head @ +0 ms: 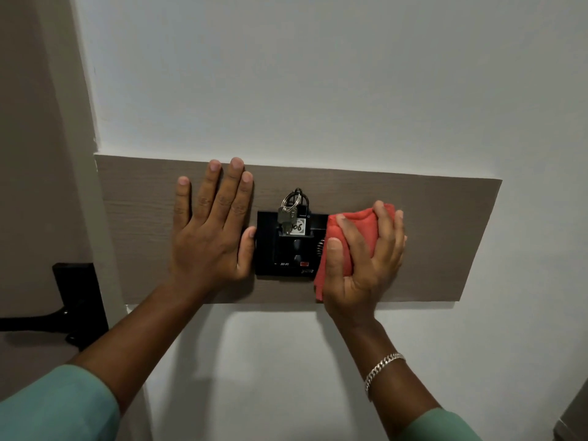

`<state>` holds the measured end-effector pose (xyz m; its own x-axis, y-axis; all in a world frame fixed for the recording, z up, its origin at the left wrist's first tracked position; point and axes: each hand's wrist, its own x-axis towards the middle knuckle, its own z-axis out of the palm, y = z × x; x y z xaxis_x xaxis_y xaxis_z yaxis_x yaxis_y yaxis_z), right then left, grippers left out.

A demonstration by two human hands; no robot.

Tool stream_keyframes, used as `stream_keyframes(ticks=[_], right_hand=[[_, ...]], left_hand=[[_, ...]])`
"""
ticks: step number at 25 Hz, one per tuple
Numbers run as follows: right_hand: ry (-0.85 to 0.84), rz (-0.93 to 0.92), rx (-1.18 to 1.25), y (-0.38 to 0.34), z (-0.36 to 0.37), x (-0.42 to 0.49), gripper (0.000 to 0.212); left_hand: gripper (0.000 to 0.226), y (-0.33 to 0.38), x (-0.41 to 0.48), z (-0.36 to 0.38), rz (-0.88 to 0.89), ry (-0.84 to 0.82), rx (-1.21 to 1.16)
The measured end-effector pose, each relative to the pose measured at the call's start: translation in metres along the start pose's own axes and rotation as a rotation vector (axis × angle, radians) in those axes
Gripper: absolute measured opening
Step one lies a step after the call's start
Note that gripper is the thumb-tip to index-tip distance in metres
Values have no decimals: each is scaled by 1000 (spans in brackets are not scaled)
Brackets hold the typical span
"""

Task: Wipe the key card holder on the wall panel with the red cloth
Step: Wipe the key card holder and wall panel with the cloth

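A black key card holder [288, 253] is mounted on a grey-brown wooden wall panel [445, 224]. A key ring with keys and a numbered tag [292, 214] hangs in its top slot. My right hand [366, 253] grips a bunched red cloth [343, 237] and presses it against the holder's right edge, covering that side. My left hand [213, 227] lies flat on the panel just left of the holder, fingers spread, thumb touching the holder's left edge.
White wall surrounds the panel above and below. At the lower left a black door handle [63, 310] sticks out from a brownish door. A silver bracelet [381, 367] circles my right wrist.
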<state>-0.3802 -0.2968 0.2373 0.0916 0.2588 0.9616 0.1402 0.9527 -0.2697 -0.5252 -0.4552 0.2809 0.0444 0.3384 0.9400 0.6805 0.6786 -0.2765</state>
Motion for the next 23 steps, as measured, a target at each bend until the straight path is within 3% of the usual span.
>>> stream_keyframes(ticks=[3, 5, 10, 15, 17, 23], right_hand=[[-69, -258, -43, 7, -1, 6, 33], [-62, -312, -34, 22, -6, 12, 34], [156, 167, -19, 6, 5, -15, 39], [221, 445, 32, -35, 27, -41, 51], [191, 402, 17, -44, 30, -46, 52], [109, -1, -43, -17, 20, -21, 43]], left_hand=[[70, -2, 0, 1, 2, 3, -15], [70, -2, 0, 1, -3, 12, -10], [70, 0, 0, 1, 2, 20, -36], [70, 0, 0, -2, -11, 14, -71], [71, 0, 1, -3, -9, 8, -87], [71, -1, 0, -3, -1, 4, -84]])
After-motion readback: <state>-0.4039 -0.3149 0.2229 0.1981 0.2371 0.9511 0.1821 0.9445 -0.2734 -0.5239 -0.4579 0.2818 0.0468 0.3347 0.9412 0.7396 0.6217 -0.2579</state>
